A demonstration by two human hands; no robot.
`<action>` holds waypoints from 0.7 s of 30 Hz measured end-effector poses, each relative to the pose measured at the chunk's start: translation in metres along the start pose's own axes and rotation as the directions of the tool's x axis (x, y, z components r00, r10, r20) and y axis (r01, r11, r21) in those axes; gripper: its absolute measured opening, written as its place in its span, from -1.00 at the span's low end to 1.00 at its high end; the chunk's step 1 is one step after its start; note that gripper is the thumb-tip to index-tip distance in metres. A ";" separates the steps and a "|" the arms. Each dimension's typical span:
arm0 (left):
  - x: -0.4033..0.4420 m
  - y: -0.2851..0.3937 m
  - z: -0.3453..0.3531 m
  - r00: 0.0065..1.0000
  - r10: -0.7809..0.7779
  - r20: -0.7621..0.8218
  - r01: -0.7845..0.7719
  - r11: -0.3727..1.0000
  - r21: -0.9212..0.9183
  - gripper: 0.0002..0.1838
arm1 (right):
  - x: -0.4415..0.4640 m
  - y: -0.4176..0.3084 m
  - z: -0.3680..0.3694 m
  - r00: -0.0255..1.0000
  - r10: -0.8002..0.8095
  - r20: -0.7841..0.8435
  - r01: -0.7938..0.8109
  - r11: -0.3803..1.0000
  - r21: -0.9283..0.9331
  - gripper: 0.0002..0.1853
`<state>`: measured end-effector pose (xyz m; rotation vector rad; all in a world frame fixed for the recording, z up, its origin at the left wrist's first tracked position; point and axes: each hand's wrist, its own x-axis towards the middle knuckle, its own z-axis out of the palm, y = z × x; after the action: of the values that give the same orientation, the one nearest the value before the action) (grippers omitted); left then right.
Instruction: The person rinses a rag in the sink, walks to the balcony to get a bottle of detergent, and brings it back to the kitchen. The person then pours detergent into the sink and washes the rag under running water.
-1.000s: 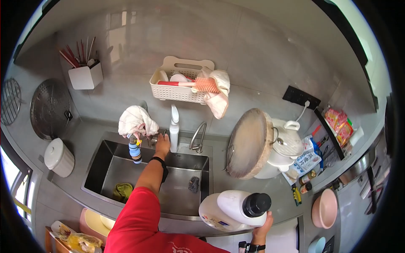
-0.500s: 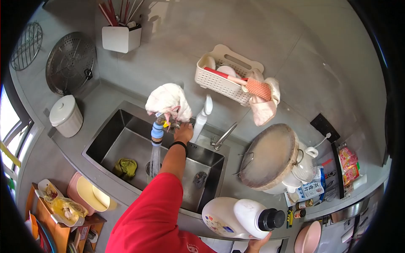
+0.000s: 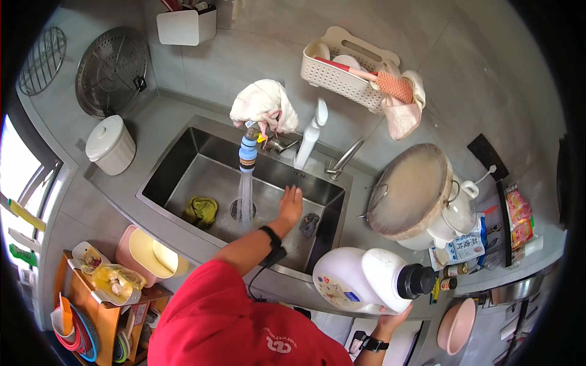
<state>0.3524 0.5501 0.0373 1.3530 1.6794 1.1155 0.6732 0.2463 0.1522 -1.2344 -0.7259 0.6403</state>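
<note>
My left hand [image 3: 290, 205] is over the right part of the steel sink [image 3: 282, 175], fingers stretched out and holding nothing. Water runs from a faucet with a blue spray nozzle [image 3: 248, 154]. A white cloth [image 3: 265, 105] is draped over the faucet's top. My right hand [image 3: 398, 318] grips a big white jug-style bottle with a black cap [image 3: 348, 282], which leans on its side over the counter's front edge; its handle side is partly hidden. In the sink lie a yellow-green cloth [image 3: 200, 211] and a small dark crumpled item [image 3: 309, 224].
A white upright dispenser [image 3: 310, 135] and a small metal tap [image 3: 345, 158] stand behind the sink. To the right is a pot with a round wooden lid [image 3: 410, 192]. A lidded white canister [image 3: 111, 145] stands left; a perforated basket [image 3: 342, 76] hangs on the wall.
My left hand has moved from the faucet handle down and right, over the sink. Water keeps running. The bottle stays in my right hand, and the view has shifted.
</note>
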 end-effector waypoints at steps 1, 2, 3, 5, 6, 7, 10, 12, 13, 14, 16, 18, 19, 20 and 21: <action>-0.022 -0.007 -0.010 0.999 0.022 0.024 -0.021 0.999 -0.036 -0.36 | 0.001 0.003 0.000 1.000 -0.013 -0.006 0.013 1.000 0.010 -0.55; -0.043 -0.013 -0.024 0.998 0.043 0.048 -0.040 0.997 -0.073 -0.37 | 0.002 0.003 0.003 1.000 -0.027 -0.013 0.027 0.999 0.019 -0.55; -0.065 -0.008 -0.047 0.992 0.051 0.116 -0.039 0.993 -0.109 -0.39 | 0.000 -0.006 0.017 0.998 -0.025 -0.049 0.027 0.999 0.043 -0.56; -0.099 -0.018 -0.084 0.968 0.005 0.252 0.030 0.991 -0.133 -0.44 | 0.002 -0.012 0.022 1.000 -0.016 0.000 0.016 0.999 0.052 -0.57; -0.109 -0.028 -0.100 0.946 -0.051 0.320 0.092 0.989 -0.115 -0.46 | 0.002 -0.016 0.024 0.999 -0.013 0.052 0.010 0.998 0.060 -0.57; -0.121 -0.022 -0.122 0.935 -0.075 0.347 0.108 0.991 -0.076 -0.48 | 0.001 -0.023 0.031 0.999 -0.021 0.043 0.021 1.000 -0.009 -0.57; -0.139 -0.038 -0.168 0.912 -0.096 0.399 0.120 0.992 -0.036 -0.51 | 0.000 -0.025 0.028 0.997 0.062 0.037 -0.065 0.994 0.087 -0.58; -0.140 -0.055 -0.189 0.901 -0.094 0.424 0.120 0.992 -0.035 -0.51 | 0.000 -0.036 0.028 0.993 0.081 0.087 -0.086 0.995 0.053 -0.59; -0.140 -0.060 -0.199 0.929 -0.102 0.356 0.120 0.992 -0.030 -0.55 | 0.000 -0.042 0.028 0.984 0.101 0.147 -0.105 0.994 0.017 -0.59; -0.142 -0.065 -0.206 0.953 -0.109 0.284 0.121 0.992 -0.025 -0.58 | 0.003 -0.045 0.024 0.984 0.103 0.144 -0.107 0.994 0.017 -0.59; -0.142 -0.072 -0.218 0.966 -0.148 0.211 0.166 0.983 -0.072 -0.64 | 0.011 -0.051 0.018 0.988 -0.121 0.097 0.152 0.882 -0.446 -0.59; -0.143 -0.079 -0.231 0.979 -0.125 0.160 0.123 0.992 0.023 -0.64 | 0.010 -0.094 0.026 0.989 -0.081 0.120 0.123 0.908 -0.400 -0.57; -0.144 -0.078 -0.236 0.985 -0.102 0.142 0.095 0.994 0.055 -0.66 | 0.011 -0.113 0.028 0.983 -0.090 0.162 0.145 0.916 -0.374 -0.55; -0.146 -0.081 -0.238 0.985 -0.102 0.142 0.095 0.994 0.057 -0.66 | 0.013 -0.131 0.031 0.974 -0.100 0.203 0.167 0.923 -0.346 -0.52; -0.148 -0.085 -0.239 0.983 -0.128 0.128 0.126 0.992 0.029 -0.67 | 0.014 -0.148 0.037 0.975 -0.100 0.201 0.165 0.924 -0.345 -0.52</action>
<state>0.1359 0.3524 0.0513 1.2839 1.6618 0.9198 0.6592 0.2476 0.3051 -1.4588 -1.1068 0.5235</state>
